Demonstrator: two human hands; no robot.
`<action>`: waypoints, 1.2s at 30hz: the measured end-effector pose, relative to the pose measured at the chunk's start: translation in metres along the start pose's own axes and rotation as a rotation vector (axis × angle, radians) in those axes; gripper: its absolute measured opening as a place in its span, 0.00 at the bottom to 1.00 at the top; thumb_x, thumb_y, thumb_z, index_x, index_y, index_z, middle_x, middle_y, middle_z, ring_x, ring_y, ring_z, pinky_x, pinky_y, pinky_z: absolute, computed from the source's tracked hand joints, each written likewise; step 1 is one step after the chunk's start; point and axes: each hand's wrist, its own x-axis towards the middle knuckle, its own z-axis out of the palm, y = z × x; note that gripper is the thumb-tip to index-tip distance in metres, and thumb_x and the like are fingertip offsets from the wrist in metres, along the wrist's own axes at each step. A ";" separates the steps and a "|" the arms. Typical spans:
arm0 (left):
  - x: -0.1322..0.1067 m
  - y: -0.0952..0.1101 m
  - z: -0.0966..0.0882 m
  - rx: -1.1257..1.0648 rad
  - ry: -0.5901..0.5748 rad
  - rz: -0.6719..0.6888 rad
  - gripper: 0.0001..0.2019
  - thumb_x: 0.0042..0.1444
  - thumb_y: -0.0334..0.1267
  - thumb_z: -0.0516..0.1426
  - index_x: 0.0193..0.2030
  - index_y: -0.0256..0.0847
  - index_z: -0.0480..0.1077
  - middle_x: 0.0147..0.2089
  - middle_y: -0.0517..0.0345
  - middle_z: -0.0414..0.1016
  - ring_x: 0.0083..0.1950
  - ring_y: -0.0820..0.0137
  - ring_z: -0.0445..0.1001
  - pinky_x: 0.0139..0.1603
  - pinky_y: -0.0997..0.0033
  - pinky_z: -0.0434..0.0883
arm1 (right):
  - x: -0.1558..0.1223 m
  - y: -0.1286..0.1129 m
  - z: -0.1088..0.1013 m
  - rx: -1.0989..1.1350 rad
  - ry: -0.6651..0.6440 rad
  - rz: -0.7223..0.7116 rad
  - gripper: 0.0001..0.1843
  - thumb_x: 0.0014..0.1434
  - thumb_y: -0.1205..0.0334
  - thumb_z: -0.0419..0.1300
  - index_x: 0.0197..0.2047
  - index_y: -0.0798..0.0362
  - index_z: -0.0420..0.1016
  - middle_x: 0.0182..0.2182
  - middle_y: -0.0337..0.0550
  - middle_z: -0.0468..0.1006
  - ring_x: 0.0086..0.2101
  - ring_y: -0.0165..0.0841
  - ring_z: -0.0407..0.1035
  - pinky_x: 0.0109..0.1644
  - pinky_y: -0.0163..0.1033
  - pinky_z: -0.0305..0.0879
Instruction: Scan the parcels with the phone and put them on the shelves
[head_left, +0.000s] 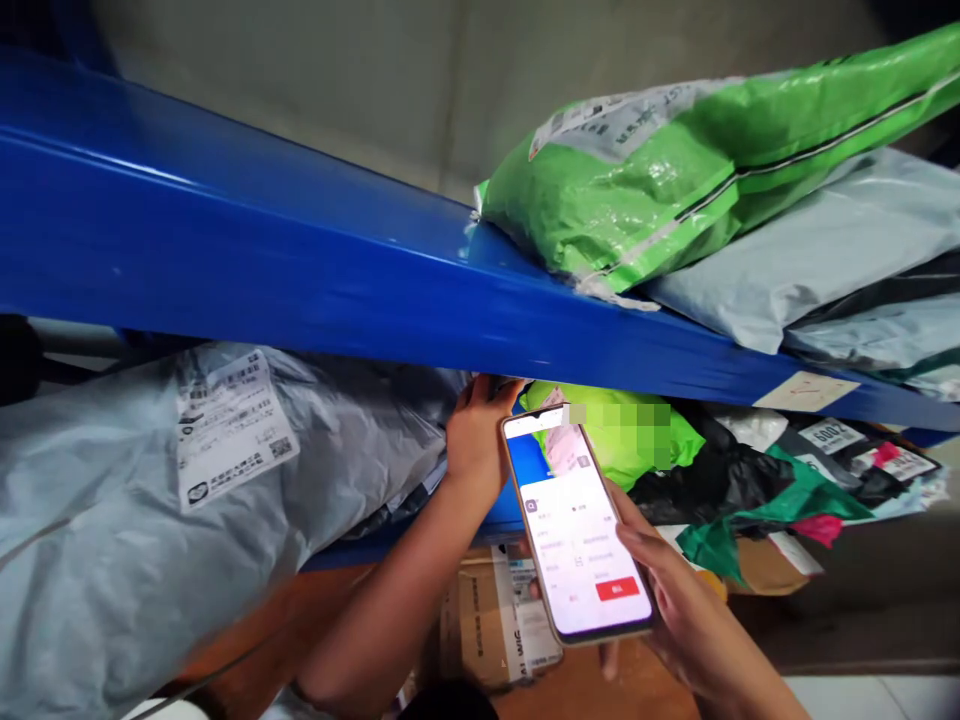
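Observation:
My right hand (679,590) is closed around a smartphone (581,545), with its lit screen facing me. A camera picture with a pink label fills the top of the screen, and a red button shows near the bottom. My left hand (478,435) reaches in under a blue shelf beam (315,270), beside a lime-green plastic parcel (622,425). The beam and the phone partly hide its fingers, so whether they grip the parcel's edge cannot be seen. Part of the parcel is behind the phone.
A large grey parcel (360,440) with a white label (236,430) fills the left. Above the beam lie a bright green bag (637,190) and grey bags (817,250). Black parcels (720,470) crowd the lower right. A cardboard box (480,620) sits below the phone.

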 end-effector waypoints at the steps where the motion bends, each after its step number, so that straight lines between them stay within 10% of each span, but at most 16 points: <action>1: 0.001 0.000 -0.001 -0.010 -0.007 -0.008 0.24 0.61 0.43 0.56 0.64 0.59 0.64 0.60 0.54 0.70 0.57 0.56 0.69 0.56 0.61 0.71 | 0.001 -0.003 0.001 -0.013 -0.003 0.005 0.52 0.56 0.47 0.65 0.74 0.41 0.38 0.53 0.51 0.79 0.37 0.47 0.80 0.18 0.38 0.75; 15: 0.000 0.000 -0.001 0.004 -0.027 -0.011 0.24 0.62 0.42 0.55 0.64 0.60 0.63 0.61 0.55 0.69 0.57 0.58 0.69 0.53 0.64 0.71 | 0.001 -0.010 0.003 -0.059 -0.027 -0.008 0.44 0.56 0.47 0.64 0.71 0.41 0.51 0.49 0.52 0.81 0.36 0.47 0.80 0.19 0.38 0.75; 27: 0.001 0.001 -0.001 0.012 -0.030 -0.018 0.23 0.61 0.42 0.55 0.63 0.60 0.66 0.60 0.55 0.70 0.53 0.57 0.71 0.49 0.63 0.71 | 0.001 0.000 -0.007 -0.300 -0.114 -0.056 0.57 0.52 0.65 0.70 0.72 0.41 0.35 0.45 0.46 0.80 0.32 0.35 0.77 0.25 0.34 0.77; 36: -0.001 -0.002 0.003 0.010 0.010 0.013 0.21 0.61 0.47 0.55 0.62 0.58 0.67 0.61 0.54 0.68 0.56 0.58 0.69 0.52 0.65 0.69 | -0.002 -0.004 -0.005 -0.331 -0.041 -0.071 0.55 0.50 0.67 0.71 0.71 0.41 0.44 0.39 0.41 0.79 0.28 0.32 0.74 0.25 0.35 0.77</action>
